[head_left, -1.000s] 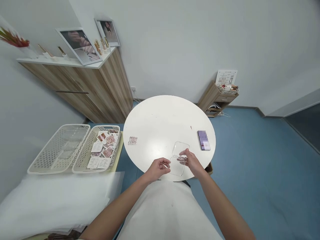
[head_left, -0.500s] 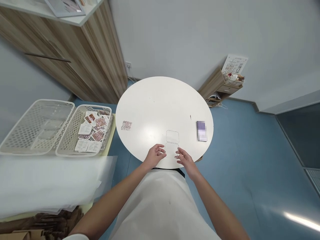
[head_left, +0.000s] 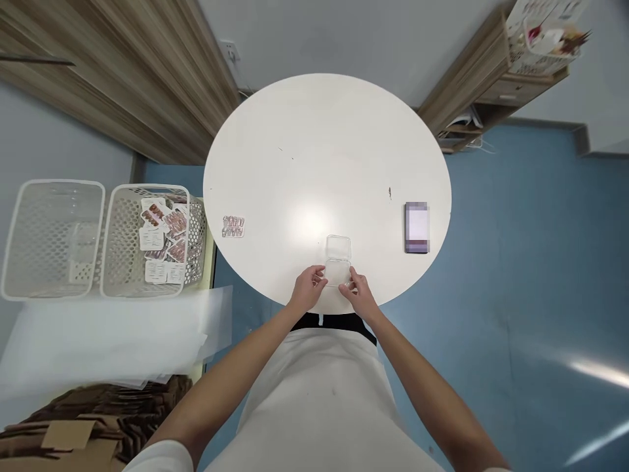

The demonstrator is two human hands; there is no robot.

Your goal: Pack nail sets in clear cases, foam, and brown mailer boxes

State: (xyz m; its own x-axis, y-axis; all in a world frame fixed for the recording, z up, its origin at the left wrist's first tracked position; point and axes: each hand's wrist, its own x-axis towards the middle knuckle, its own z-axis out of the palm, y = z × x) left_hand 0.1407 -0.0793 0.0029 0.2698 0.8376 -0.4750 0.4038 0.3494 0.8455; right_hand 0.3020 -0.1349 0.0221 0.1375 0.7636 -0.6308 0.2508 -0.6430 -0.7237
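A small clear plastic case (head_left: 338, 272) lies on the white table near its front edge, its hinged lid folded back away from me. My left hand (head_left: 308, 287) grips the case's left side between thumb and fingers. On the opposite side, my right hand (head_left: 360, 294) has its fingers at the right edge and the thumb by the front corner. Nothing shows inside the case. A set of pinkish press-on nails (head_left: 232, 226) lies at the table's left, apart from both hands.
A phone-like purple block (head_left: 417, 227), partly pixelated, lies on the right of the round table (head_left: 319, 118). Left of the table are a white basket (head_left: 109, 242) of nail cards and another basket (head_left: 10, 242). Translucent sheets (head_left: 122, 341) and folded brown cardboard (head_left: 69, 434) sit below them.
My view has tilted down and come closer to the table. My right hand has closed in on the case's right edge, and my left fingers have drawn tighter at its left.
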